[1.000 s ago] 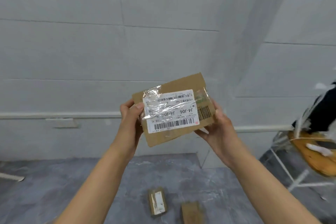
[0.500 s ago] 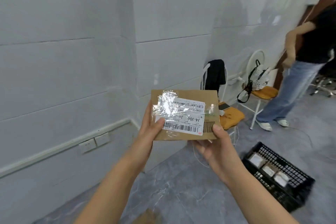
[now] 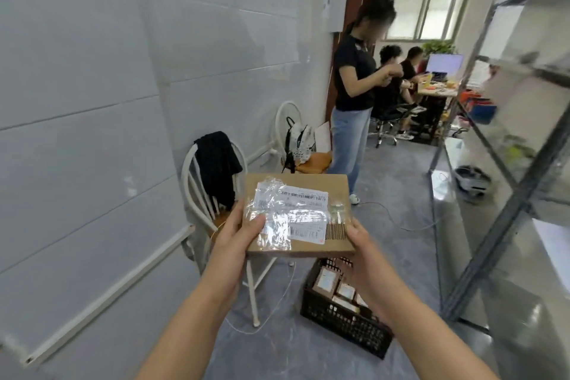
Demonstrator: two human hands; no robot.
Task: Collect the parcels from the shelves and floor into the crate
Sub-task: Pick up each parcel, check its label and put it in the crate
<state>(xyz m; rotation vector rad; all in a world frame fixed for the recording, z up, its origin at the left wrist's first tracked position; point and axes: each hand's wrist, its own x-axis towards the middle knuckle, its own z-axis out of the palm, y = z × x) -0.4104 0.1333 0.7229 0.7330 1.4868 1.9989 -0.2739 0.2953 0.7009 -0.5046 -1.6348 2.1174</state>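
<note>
Item: flat cardboard parcel (image 3: 297, 216), held in mid-air, long axis left to right. Left hand (image 3: 237, 234) and right hand (image 3: 359, 244) grip opposite short ends, fingers (image 3: 257, 222) curled on it. Crate (image 3: 345, 321): on floor, just below, nearer right hand.

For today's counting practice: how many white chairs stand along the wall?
2. The near chair, draped with a black garment, stands left of the held parcel; the far chair, carrying a backpack, stands beside the standing person. None looks hidden.
</note>
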